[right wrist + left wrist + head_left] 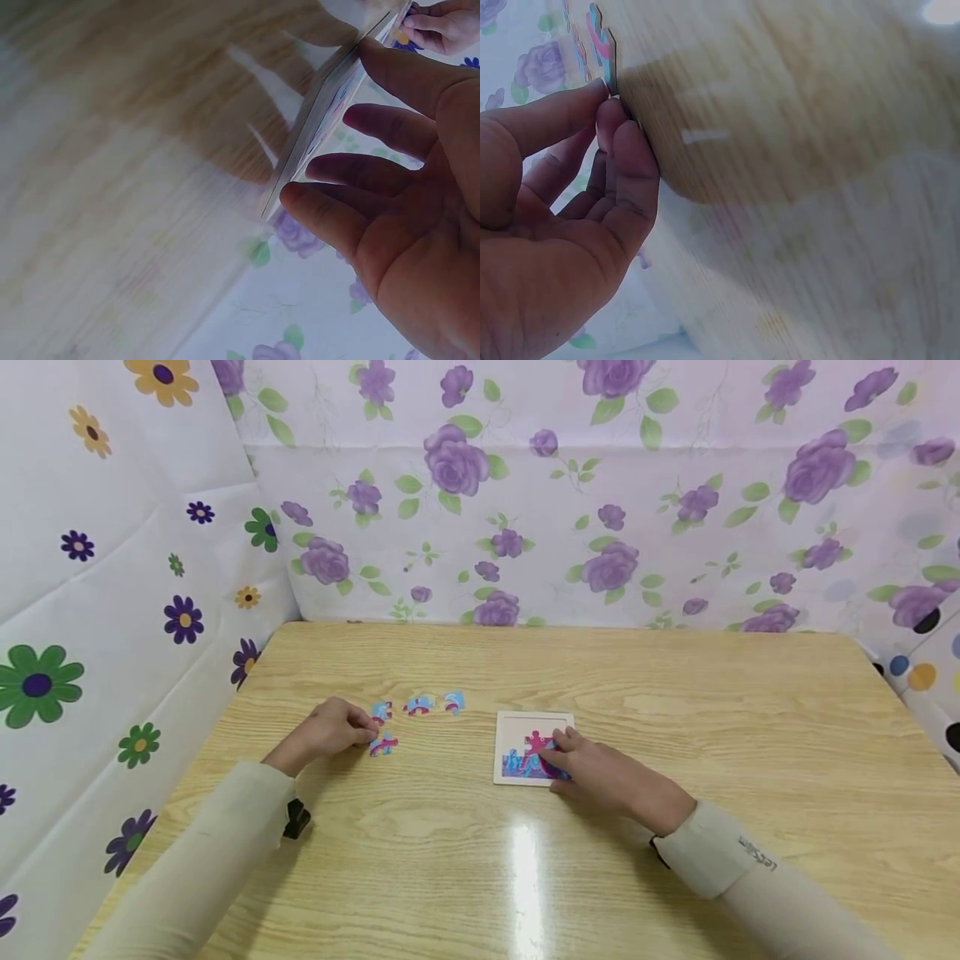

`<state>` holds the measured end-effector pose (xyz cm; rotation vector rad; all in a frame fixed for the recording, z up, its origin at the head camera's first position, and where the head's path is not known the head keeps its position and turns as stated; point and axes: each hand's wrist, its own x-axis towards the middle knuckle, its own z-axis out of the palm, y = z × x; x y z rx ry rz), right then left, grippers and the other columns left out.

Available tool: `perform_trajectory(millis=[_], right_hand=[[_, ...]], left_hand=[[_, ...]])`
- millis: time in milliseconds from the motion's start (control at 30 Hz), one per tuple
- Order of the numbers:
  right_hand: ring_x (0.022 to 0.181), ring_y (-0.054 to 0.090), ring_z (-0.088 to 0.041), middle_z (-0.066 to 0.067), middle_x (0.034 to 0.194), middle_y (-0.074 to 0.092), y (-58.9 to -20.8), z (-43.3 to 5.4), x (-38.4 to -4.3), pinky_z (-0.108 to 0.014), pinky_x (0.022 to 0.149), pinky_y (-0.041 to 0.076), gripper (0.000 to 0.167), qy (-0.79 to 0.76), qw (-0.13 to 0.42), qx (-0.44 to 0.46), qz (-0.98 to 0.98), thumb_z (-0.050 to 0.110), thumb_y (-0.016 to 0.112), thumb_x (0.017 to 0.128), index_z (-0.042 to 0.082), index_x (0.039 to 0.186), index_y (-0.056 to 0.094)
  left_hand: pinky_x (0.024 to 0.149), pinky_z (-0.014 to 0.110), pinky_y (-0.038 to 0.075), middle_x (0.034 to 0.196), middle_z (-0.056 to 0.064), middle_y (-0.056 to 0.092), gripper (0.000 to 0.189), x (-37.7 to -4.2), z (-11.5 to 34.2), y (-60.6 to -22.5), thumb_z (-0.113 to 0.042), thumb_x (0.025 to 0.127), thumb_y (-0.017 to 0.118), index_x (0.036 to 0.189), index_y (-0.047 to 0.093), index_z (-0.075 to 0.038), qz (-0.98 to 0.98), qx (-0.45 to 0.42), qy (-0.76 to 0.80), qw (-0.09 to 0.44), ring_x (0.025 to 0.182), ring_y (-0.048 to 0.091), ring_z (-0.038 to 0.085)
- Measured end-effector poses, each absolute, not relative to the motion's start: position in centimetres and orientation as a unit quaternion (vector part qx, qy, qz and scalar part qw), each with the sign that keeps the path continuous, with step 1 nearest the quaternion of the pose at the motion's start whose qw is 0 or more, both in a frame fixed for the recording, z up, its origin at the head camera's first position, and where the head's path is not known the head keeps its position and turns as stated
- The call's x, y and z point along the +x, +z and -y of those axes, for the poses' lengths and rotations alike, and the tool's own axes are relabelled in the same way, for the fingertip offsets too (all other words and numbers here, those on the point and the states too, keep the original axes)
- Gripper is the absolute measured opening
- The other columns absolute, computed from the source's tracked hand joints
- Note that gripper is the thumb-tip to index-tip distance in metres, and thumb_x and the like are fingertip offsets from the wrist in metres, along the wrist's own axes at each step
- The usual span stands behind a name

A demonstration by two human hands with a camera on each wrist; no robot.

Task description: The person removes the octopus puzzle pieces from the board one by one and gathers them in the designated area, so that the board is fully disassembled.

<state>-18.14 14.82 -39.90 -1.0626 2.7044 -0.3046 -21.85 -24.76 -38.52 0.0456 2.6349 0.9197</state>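
Note:
My left hand (pixel 335 729) is at the left of the table, thumb and index finger pinching the edge of a blue-and-pink jigsaw piece (pixel 383 744). In the left wrist view the fingertips meet at the end of that piece (pixel 610 64), close to the tabletop. A white-framed puzzle board (pixel 509 717) lies near the middle, its lower part filled with blue, purple and pink pieces. Over the board's right side spreads my right hand (pixel 600 772), hiding part of the picture. Its extended fingers (pixel 330 214) rest along the board's edge in the right wrist view.
Just beyond the left hand lie loose jigsaw pieces: one (pixel 381 712) right behind the pinched piece, another (pixel 418 704) to its right, and a third (pixel 454 701) farther right. Flower-patterned cloth (pixel 525 527) hangs behind and beside the wooden table (pixel 712 710).

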Motion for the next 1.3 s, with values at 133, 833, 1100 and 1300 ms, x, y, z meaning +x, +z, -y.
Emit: perform_trajectory(millis=[133,833,1100,1300], right_hand=[[0.136,0.037,-0.050,-0.032,0.148,0.040,-40.0,-14.9,-18.0,-0.052,0.098,0.046,0.052,-0.106,0.117,-0.357,-0.921,0.023,0.069,0.096,-0.001,0.140,0.055],[0.132,0.044,-0.047,-0.033,0.144,0.045,-40.1,-15.1,-18.2,-0.051,0.098,0.046,0.042,-0.104,0.089,-0.383,-0.914,0.019,0.070,0.095,0.001,0.133,0.063],[0.130,0.046,-0.049,-0.034,0.139,0.050,-40.2,-15.0,-18.2,-0.052,0.095,0.048,0.035,-0.099,0.085,-0.400,-0.907,0.015,0.069,0.095,0.004,0.128,0.067],[0.128,0.048,-0.050,-0.035,0.136,0.051,-40.0,-14.9,-18.3,-0.052,0.095,0.048,0.032,-0.095,0.082,-0.408,-0.904,0.011,0.069,0.095,0.003,0.126,0.069]], left_hand=[[0.070,0.030,0.045,0.095,0.008,0.071,0.013,-21.8,24.8,-38.8,-0.009,0.097,0.066,0.099,0.075,0.000,-0.931,0.015,0.322,0.174,0.079,0.056,0.017],[0.068,0.028,0.046,0.096,0.009,0.069,0.015,-23.2,21.4,-37.5,-0.012,0.096,0.066,0.102,0.074,0.000,-0.919,0.068,0.343,0.183,0.079,0.055,0.016],[0.069,0.028,0.049,0.098,0.008,0.068,0.014,-23.5,18.6,-37.1,-0.012,0.095,0.068,0.100,0.074,-0.001,-0.913,0.094,0.352,0.183,0.079,0.057,0.017],[0.077,0.030,0.051,0.097,0.006,0.070,0.014,-24.0,16.0,-37.2,-0.013,0.095,0.069,0.100,0.074,-0.002,-0.906,0.127,0.358,0.186,0.086,0.061,0.017]])
